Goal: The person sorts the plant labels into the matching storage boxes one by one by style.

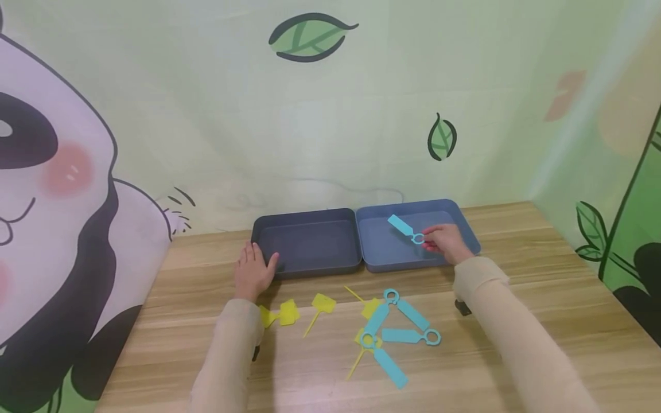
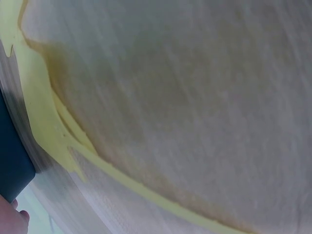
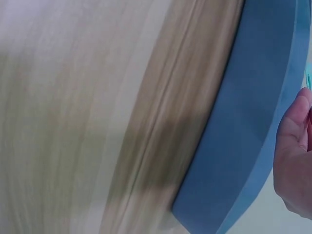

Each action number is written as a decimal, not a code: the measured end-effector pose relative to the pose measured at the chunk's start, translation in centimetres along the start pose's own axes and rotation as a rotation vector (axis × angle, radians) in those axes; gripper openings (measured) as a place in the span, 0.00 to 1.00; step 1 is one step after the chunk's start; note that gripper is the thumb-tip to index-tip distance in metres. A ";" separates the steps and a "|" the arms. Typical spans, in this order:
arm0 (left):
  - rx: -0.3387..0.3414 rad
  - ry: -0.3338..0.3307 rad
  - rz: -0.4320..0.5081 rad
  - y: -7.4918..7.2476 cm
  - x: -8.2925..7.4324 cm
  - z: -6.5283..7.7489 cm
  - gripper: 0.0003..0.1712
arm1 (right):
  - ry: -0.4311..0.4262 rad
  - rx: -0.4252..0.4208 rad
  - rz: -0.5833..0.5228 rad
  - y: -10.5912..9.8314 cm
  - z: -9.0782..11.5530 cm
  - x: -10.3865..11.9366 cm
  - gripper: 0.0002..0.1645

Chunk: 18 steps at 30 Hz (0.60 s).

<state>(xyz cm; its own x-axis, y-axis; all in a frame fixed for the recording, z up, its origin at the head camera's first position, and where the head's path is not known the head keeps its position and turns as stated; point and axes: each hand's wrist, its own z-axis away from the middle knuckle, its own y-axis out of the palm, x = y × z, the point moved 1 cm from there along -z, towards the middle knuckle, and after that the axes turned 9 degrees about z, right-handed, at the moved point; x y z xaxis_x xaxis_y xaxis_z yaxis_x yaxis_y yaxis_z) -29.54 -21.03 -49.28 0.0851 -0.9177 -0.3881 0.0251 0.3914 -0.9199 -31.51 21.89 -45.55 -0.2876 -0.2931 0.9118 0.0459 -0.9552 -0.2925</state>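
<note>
Over the blue tray point(image 1: 408, 263), my right hand point(image 1: 445, 240) pinches a light-blue tag point(image 1: 401, 226) by its ring end, the flat strip pointing to the back left. In the right wrist view, that hand point(image 3: 295, 146) shows at the right edge beside the tray's wall point(image 3: 239, 117). My left hand point(image 1: 253, 272) rests with straight fingers at the left front corner of the dark tray point(image 1: 310, 271). In front of the trays, several light-blue tags point(image 1: 391, 367) lie overlapping in a cluster. Yellow tags with thin tails point(image 1: 323, 303) are scattered to their left and partly under them.
Both trays stand side by side at the back of the wooden table point(image 1: 310, 378), close to a printed cloth backdrop point(image 1: 217, 115). In the left wrist view, a yellow tag point(image 2: 44, 107) lies near the dark tray's corner point(image 2: 14, 156).
</note>
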 end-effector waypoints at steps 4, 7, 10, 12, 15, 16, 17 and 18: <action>-0.003 -0.001 -0.009 0.1 0.1 -0.1 0.47 | 0.036 -0.042 0.073 0.6 0.0 0.0 0.20; 0.000 -0.003 -0.006 0.2 0.1 -0.1 0.47 | 0.040 -0.043 0.086 1.0 0.1 0.0 0.21; 0.003 -0.004 0.000 0.1 0.1 -0.2 0.47 | 0.047 -0.044 0.114 1.3 0.0 -0.1 0.20; 0.004 -0.003 -0.002 0.1 0.2 -0.1 0.47 | 0.049 -0.052 0.147 1.5 -0.2 -0.2 0.20; 0.003 -0.003 -0.007 0.1 0.2 -0.1 0.47 | 0.051 -0.066 0.202 1.8 -0.5 -0.3 0.17; 0.003 -0.002 -0.008 0.1 0.2 -0.1 0.47 | 0.051 -0.068 0.216 1.9 -0.5 -0.3 0.17; 0.002 -0.001 -0.007 0.1 0.2 0.0 0.47 | 0.054 -0.072 0.227 2.0 -0.6 -0.3 0.17; 0.000 0.000 -0.006 0.1 0.1 0.0 0.47 | 0.057 -0.072 0.243 2.1 -0.6 -0.3 0.16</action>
<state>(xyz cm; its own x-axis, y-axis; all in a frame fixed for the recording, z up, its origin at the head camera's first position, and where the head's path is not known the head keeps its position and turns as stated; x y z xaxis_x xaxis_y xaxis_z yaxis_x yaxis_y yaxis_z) -29.56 -21.13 -49.40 0.0848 -0.9201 -0.3823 0.0261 0.3856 -0.9223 -31.94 19.99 -46.60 -0.3304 -0.5087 0.7950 0.0523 -0.8509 -0.5227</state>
